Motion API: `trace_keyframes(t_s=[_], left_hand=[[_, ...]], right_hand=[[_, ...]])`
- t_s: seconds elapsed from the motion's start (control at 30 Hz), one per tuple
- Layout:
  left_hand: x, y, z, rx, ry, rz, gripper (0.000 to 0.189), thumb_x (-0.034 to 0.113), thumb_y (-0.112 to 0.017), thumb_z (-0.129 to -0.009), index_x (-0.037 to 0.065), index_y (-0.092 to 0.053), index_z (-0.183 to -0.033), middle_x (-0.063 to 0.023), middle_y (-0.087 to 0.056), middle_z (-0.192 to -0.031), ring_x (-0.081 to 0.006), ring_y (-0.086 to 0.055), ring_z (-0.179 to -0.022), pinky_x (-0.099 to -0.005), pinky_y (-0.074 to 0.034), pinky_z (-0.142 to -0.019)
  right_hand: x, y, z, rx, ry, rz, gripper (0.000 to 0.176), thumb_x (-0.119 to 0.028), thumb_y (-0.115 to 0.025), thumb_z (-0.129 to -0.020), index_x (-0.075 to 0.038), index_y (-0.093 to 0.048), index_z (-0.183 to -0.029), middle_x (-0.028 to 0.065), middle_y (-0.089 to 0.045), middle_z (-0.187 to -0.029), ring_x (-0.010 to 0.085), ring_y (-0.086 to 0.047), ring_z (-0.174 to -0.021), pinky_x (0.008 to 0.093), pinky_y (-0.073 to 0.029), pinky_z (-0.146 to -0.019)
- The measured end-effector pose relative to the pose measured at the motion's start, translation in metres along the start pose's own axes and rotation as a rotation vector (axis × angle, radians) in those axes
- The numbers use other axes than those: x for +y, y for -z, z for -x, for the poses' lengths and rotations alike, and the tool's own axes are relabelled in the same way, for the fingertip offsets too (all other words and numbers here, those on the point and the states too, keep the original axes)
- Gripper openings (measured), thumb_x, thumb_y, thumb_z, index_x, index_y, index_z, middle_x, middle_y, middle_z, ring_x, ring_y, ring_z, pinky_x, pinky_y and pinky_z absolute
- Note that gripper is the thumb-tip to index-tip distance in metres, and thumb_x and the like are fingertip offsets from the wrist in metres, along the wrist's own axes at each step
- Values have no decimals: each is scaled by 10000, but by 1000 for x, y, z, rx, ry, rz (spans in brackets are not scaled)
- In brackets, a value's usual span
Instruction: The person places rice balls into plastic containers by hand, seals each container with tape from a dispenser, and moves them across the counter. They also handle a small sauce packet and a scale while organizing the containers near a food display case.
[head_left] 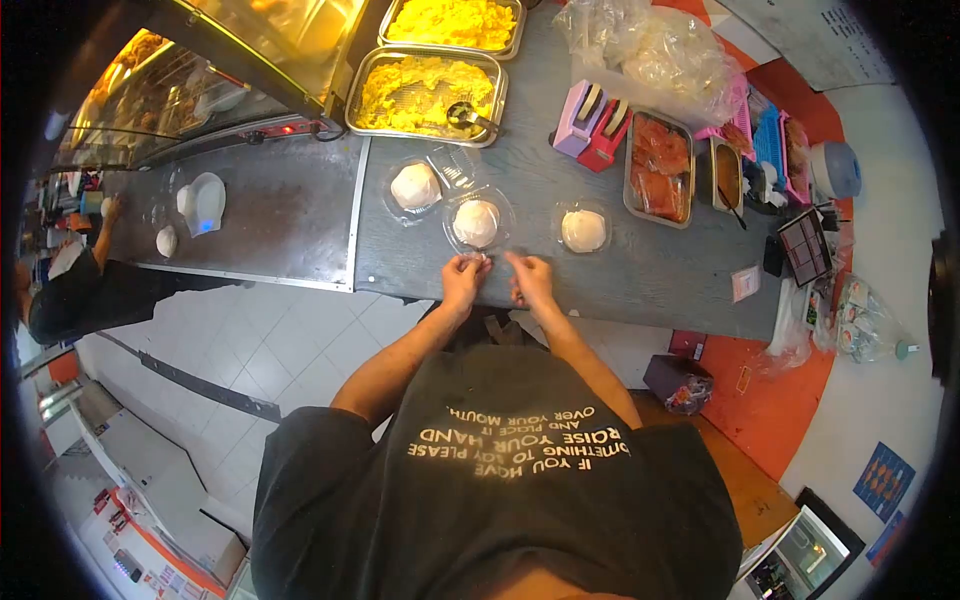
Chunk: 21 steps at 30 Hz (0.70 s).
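Observation:
Near the counter's front edge, my left hand (466, 279) has its fingers pinched together just below a round clear container (497, 238) that holds a white dough-like ball (475, 223). Whatever those fingers hold is too small to make out. My right hand (531, 281) is a little to the right, fingers curled and the index finger pointing toward the left hand; its grip is unclear. A second ball (415, 187) lies in a clear container to the upper left, its lid open beside it. Another ball (583, 230) sits on clear plastic to the right.
Metal trays of yellow food (420, 94) stand at the back, one with a scoop (463, 115). Two tape dispensers (590, 122) and a tray of reddish food (658, 168) are right of them. A co-worker (75, 295) stands at the far left beside a heated display.

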<state>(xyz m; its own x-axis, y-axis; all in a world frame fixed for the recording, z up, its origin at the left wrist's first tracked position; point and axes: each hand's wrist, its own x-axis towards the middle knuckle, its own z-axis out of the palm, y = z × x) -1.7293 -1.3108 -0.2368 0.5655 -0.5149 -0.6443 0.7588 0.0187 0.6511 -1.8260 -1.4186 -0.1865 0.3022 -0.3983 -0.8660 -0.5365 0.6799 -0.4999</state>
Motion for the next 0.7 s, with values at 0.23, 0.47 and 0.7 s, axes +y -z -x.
trace_keyframes(t_s=[0.23,0.47,0.7], left_hand=[[2,6,3,-47,-18,-3,137,57,-559,-882,-44,-541,-973,-137,-618,-931,-201,-628,-867,-284,-527,-785],[0,13,4,-62,1,-36,134,37,-548,-879,-56,-533,-973,-153,-603,-952,-222,-629,-875,-307,-535,-808],[2,18,4,-137,62,-44,153,56,-540,-897,-68,-530,-985,-155,-597,-973,-228,-621,-924,-311,-536,-823]], right_hand=[[1,-2,1,-265,256,88,241,-218,-571,-854,-28,-608,-996,57,-600,-716,132,-553,-485,295,-393,-381],[12,7,-16,-3,227,169,236,-177,-519,-859,-69,-597,-1054,50,-560,-793,125,-521,-458,243,-350,-346],[5,-2,5,-217,127,-55,183,-147,-535,-870,-56,-590,-1019,49,-562,-790,115,-514,-475,227,-369,-384]])
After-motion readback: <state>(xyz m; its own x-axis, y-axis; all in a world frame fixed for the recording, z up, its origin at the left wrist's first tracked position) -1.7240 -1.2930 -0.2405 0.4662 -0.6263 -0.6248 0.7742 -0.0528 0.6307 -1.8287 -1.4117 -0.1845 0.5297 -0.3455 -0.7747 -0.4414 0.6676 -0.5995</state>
